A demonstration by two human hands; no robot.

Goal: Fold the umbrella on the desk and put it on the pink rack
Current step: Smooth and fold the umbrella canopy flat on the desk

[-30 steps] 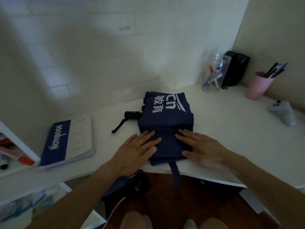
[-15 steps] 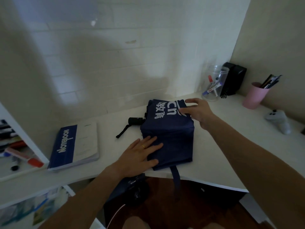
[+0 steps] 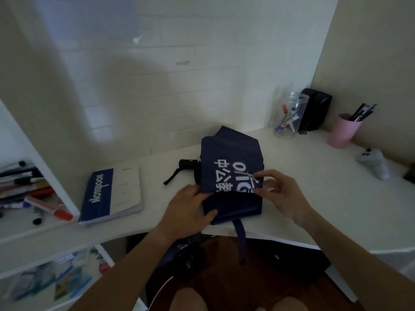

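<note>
While the left hand (image 3: 186, 207) grips the umbrella (image 3: 231, 176) at desk (image 3: 314, 187) centre, right hand (image 3: 280, 194) fingers pinch a canopy flap at 3 o'clock; loose folds may spring open, judging by slack cloth

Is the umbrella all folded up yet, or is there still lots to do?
Partly. The umbrella lies collapsed on the desk, its canopy pleated flat. Right now the right hand pinches a fabric flap while the left hand holds the near edge. The strap dangles unfastened over the desk edge. Rolling, strapping and moving it to the pink rack, not visible here, remain.
</note>
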